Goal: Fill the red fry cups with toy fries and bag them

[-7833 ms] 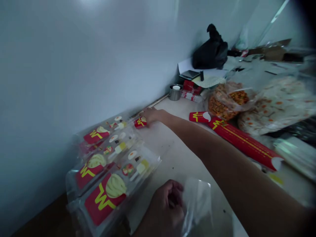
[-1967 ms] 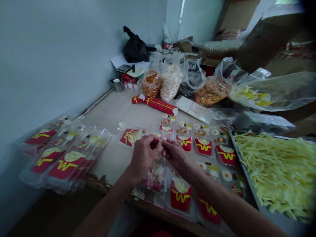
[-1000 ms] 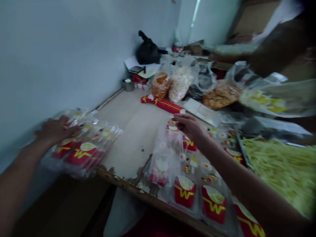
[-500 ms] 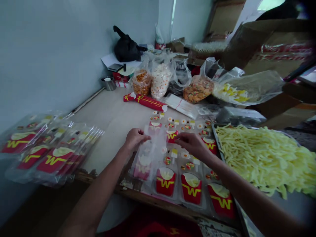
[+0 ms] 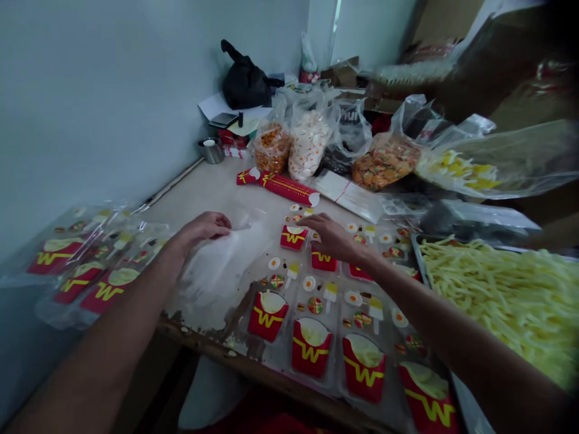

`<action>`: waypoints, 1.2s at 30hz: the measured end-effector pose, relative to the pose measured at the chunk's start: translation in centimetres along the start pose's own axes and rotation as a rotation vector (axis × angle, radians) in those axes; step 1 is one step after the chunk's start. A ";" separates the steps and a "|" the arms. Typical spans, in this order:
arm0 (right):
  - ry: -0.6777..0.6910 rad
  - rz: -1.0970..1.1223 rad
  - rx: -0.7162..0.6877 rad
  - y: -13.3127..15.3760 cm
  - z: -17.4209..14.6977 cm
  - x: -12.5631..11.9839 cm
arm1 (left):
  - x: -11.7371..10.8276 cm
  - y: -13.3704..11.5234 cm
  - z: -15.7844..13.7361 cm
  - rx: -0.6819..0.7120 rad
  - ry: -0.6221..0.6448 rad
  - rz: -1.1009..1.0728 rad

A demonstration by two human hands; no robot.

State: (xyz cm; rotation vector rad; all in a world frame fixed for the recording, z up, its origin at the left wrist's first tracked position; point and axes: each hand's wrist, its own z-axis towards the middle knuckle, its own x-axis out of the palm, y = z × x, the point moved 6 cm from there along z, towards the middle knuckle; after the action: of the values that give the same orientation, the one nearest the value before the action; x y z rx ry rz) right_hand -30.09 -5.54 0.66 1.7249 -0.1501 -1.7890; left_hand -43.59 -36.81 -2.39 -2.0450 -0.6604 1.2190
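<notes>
Left grip (image 5: 212,226): fingertips pinched closed on the edge of a clear plastic bag (image 5: 217,262). Right grip (image 5: 328,236): fingers bent over the back row, nothing visible in them; can't tell how wide the gap is or whether they touch anything below.

Bag is laid out loosely over bare bench (image 5: 185,187), left of the clear trays (image 5: 333,363). Can't tell if it's one sheet or several layered.

Handling, my read: film weighs next to nothing, limp, no stiffness to push with. Slippery, and layers probably cling. Pinch the edge between thumb and finger, lead with that edge, let the rest trail. Pull hard and it may stretch or crease. The trays look thin but stiffer, likely light too. Take them by the side rims; a squeeze mid-tray could flex them and shift the red fries cartons (image 5: 266,316) and small toppings, if those sit loose.

Delta vs half a second ago: the film was draped over the leftmost column of trays, between my two hands. Now it's pulled off to the left and that column shows fully, cartons and egg pieces readable. My left hand went with it, out over bare bench. Right hand is still above the back row. Bagged trays (image 5: 108,289) still piled by the wall at far left.
</notes>
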 end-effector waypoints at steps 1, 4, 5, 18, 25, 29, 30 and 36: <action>0.124 -0.114 -0.077 0.2 1.7 1.1 | -0.2 0.2 -0.1 0.016 -0.021 0.094; 0.460 -0.340 -0.193 -0.7 5.8 4.2 | 0.4 0.9 -0.9 0.066 -0.161 0.234; 0.535 -0.387 -0.223 -1.2 6.9 5.0 | 0.8 1.2 -1.2 0.086 -0.213 0.261; 0.420 -0.234 -0.542 2.5 11.1 2.9 | -0.7 4.4 2.2 -0.160 -0.216 0.120; 0.436 -0.242 -0.489 4.8 7.0 3.0 | 1.2 2.0 3.5 -0.022 0.172 -0.081; 0.372 -0.197 -0.366 3.9 5.2 0.6 | 1.5 2.7 0.2 -0.187 0.158 -0.293; 0.360 -0.191 -0.346 3.6 4.9 -0.1 | 1.6 2.8 -0.6 -0.203 0.121 -0.335; 0.164 -0.182 -0.242 2.8 4.4 -3.7 | 2.0 1.1 -4.1 -0.065 -0.153 -0.422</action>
State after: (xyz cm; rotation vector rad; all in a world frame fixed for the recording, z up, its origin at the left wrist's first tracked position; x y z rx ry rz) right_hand -33.46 -7.39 5.76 1.7429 0.2906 -1.7014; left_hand -39.00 -37.27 -2.91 -1.7524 -1.1507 1.1169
